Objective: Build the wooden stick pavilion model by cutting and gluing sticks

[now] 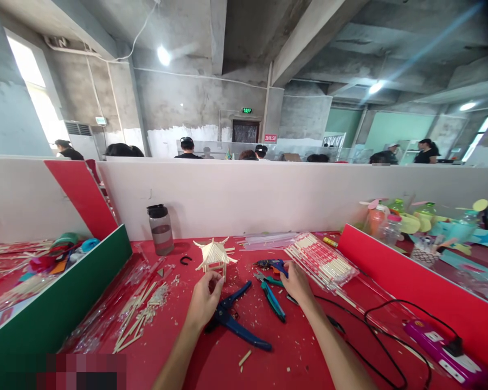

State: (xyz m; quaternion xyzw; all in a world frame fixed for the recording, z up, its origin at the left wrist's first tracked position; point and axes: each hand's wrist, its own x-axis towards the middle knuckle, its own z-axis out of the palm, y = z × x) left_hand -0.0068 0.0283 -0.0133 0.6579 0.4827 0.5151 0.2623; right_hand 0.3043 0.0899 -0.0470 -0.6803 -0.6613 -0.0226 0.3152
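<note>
Left hand (pixel 205 298) at the small pale wooden-stick pavilion (pixel 214 255), grip unclear; right hand (pixel 297 283) holding a blue glue gun (pixel 275 264)

A grey, see-through bottle with a black lid (pixel 161 233) is seen left of centre. Green-capped and pink-capped plastic bottles (pixel 392 227) are gathered at right. People (pixel 187 146) are partly hidden by a long white partition (pixel 244 195).

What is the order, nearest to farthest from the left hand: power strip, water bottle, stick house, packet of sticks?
1. Stick house, right at the left hand.
2. Water bottle, left side.
3. Packet of sticks, right side.
4. Power strip, far right.
</note>
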